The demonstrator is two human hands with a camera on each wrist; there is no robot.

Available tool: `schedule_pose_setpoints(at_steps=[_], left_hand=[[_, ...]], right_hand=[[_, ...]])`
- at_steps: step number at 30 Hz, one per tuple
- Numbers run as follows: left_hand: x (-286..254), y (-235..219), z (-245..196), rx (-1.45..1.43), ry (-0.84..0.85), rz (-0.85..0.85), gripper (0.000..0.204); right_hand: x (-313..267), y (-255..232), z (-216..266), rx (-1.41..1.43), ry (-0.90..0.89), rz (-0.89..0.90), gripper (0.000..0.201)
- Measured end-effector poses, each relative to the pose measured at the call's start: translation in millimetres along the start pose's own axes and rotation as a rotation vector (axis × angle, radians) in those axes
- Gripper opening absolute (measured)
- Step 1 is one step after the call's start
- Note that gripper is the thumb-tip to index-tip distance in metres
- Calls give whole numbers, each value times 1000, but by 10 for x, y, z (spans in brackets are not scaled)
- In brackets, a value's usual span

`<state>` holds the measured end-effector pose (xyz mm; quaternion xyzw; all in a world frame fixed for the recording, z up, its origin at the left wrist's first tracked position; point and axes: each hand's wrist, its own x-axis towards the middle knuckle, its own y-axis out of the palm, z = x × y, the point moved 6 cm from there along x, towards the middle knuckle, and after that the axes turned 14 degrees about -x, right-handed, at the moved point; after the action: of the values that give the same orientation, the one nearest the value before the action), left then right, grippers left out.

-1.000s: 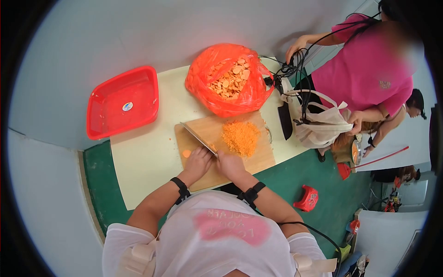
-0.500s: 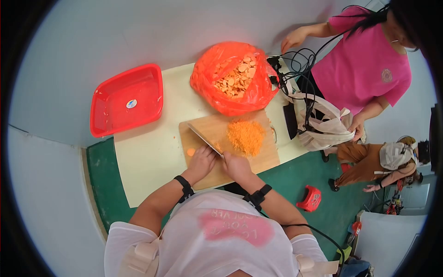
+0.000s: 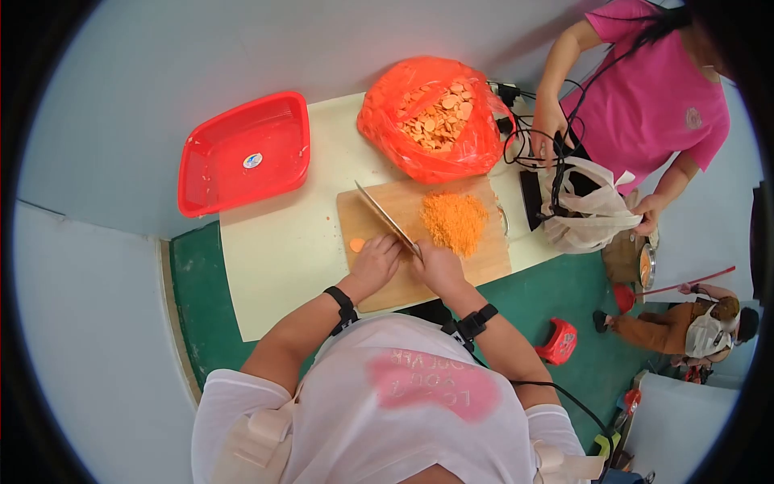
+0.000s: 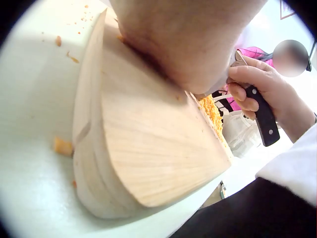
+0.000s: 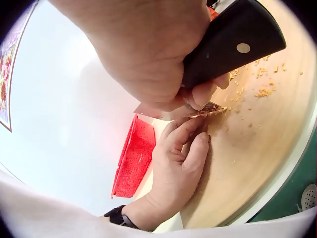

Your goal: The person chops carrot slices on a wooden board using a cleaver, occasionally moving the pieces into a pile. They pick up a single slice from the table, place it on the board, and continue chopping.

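My right hand (image 3: 439, 266) grips the black handle (image 5: 233, 44) of a broad kitchen knife (image 3: 385, 215), its blade standing on edge over the wooden cutting board (image 3: 480, 262). Right beside the blade, my left hand (image 3: 377, 262) rests on the board with bent fingers (image 5: 181, 131). I cannot tell what lies under its fingertips. A mound of fine orange carrot shreds (image 3: 454, 223) sits to the right of the knife. One round carrot slice (image 3: 357, 244) lies left of my left hand. Small orange crumbs (image 5: 262, 92) stick to the board near the blade.
Behind the board stands a red plastic bag (image 3: 387, 121) full of carrot slices (image 3: 439, 121). A red basin (image 3: 210, 181) is at the back left. At the right, a dark cleaver blade (image 3: 531, 198) lies near a white cloth bag (image 3: 592, 222). There, a person in pink (image 3: 661, 105) handles black cables (image 3: 556, 145).
The head view has shifted, so the table appears farther right and higher. Both hands stay at the knife and board. The person in pink has lowered one hand to the cables; a background person has moved.
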<state>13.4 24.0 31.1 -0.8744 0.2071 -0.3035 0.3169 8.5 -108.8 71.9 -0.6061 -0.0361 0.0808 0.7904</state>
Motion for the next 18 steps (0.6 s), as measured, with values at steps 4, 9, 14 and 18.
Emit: schedule_pose_setpoints(at_steps=[4, 9, 14, 18], left_hand=[[-1, 40, 49, -13, -46, 19, 35], [46, 16, -4, -17, -39, 19, 35], [56, -3, -13, -13, -27, -13, 32], [34, 18, 1, -4, -33, -2, 33]], right_hand=[[-30, 49, 49, -66, -22, 5, 14], [-30, 115, 86, -78, -14, -12, 14], [64, 85, 97, -95, 8, 38, 15], [58, 110, 73, -82, -8, 39, 15]])
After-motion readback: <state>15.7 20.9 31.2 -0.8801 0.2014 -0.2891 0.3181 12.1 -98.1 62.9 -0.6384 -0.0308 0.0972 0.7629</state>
